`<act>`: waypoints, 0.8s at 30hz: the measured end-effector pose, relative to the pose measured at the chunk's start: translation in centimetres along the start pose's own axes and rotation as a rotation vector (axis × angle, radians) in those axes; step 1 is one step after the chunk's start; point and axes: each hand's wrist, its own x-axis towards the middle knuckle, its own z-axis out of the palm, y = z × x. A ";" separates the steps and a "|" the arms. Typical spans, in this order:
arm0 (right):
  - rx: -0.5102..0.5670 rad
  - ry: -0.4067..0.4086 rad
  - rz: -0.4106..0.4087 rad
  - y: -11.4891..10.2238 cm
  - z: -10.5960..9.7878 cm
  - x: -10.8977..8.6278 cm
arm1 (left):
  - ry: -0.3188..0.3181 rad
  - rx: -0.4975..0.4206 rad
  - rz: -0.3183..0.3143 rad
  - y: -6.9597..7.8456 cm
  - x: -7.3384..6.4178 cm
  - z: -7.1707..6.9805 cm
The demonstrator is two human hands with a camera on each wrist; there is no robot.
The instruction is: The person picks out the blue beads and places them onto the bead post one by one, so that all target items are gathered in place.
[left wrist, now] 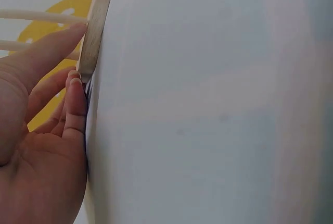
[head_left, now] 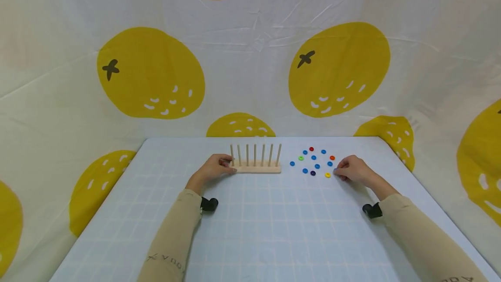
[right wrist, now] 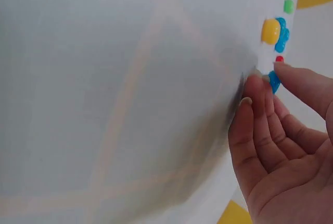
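A wooden peg rack (head_left: 258,169) with several upright pegs stands on the table. My left hand (head_left: 216,166) grips its left end; in the left wrist view the thumb lies on the base (left wrist: 93,39) near the pegs and the fingertips touch its end. To the right of the rack, my right hand (head_left: 354,169) pinches a small blue ring (right wrist: 274,81) between thumb and fingertips, low over the table. Several loose rings lie just left of this hand, among them a yellow ring (head_left: 328,175), a dark purple ring (head_left: 312,173) and a green ring (head_left: 301,158).
More blue rings, such as one blue ring (head_left: 292,163) nearest the rack, and red ones (head_left: 311,149) are scattered between rack and right hand. The white gridded table (head_left: 266,229) ends at a curtain (head_left: 250,77) printed with yellow fruit behind it.
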 end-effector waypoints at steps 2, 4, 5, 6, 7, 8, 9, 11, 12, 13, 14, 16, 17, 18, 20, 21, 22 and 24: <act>0.002 -0.003 -0.011 -0.3 -0.1 -0.1 | -0.004 -0.014 -0.006 -0.1 0.1 0.0; 0.008 0.002 -0.031 -0.8 -0.2 -0.2 | -0.004 -0.019 -0.009 -0.1 0.1 0.0; 0.014 0.006 -0.046 -1.0 -0.2 -0.3 | -0.004 -0.022 -0.012 -0.2 0.2 0.0; 0.019 0.013 -0.061 -1.3 -0.2 -0.5 | -0.003 -0.025 -0.014 -0.2 0.2 0.0; 0.025 0.020 -0.078 -1.6 -0.3 -0.6 | 0.000 -0.026 -0.017 -0.3 0.2 0.0; 0.032 0.027 -0.095 -1.9 -0.3 -0.8 | 0.001 -0.024 -0.015 -0.4 0.2 0.0; 0.039 0.034 -0.113 -2.1 -0.3 -1.0 | 0.004 -0.023 -0.014 -0.5 0.2 0.0; 0.055 0.043 -0.148 -2.6 -0.4 -1.3 | 0.006 -0.022 -0.011 -0.6 0.2 0.1; 0.062 0.048 -0.164 -2.9 -0.4 -1.5 | 0.007 -0.023 -0.009 -0.6 0.1 0.1; 0.068 0.051 -0.182 -3.2 -0.4 -1.7 | 0.008 -0.024 -0.008 -0.6 0.0 0.1; 0.074 0.057 -0.199 -3.4 -0.3 -1.8 | 0.009 -0.028 -0.006 -0.5 -0.1 0.2; 0.083 0.067 -0.230 -4.1 -0.2 -2.1 | 0.014 -0.037 -0.007 -0.3 -0.3 0.3; 0.089 0.074 -0.249 -4.4 -0.2 -2.2 | 0.018 -0.039 -0.006 -0.2 -0.4 0.3; 0.096 0.081 -0.265 -4.8 -0.1 -2.3 | 0.024 -0.044 -0.008 -0.1 -0.4 0.4; 0.111 0.095 -0.286 -5.5 0.1 -2.3 | 0.036 -0.048 -0.007 0.0 -0.5 0.4; 0.117 0.102 -0.296 -5.9 0.2 -2.3 | 0.039 -0.046 -0.009 0.0 -0.5 0.5; 0.124 0.109 -0.306 -6.3 0.4 -2.3 | 0.043 -0.044 -0.011 0.0 -0.5 0.5; 0.133 0.125 -0.320 -7.0 0.8 -2.2 | 0.048 -0.045 -0.017 0.1 -0.5 0.4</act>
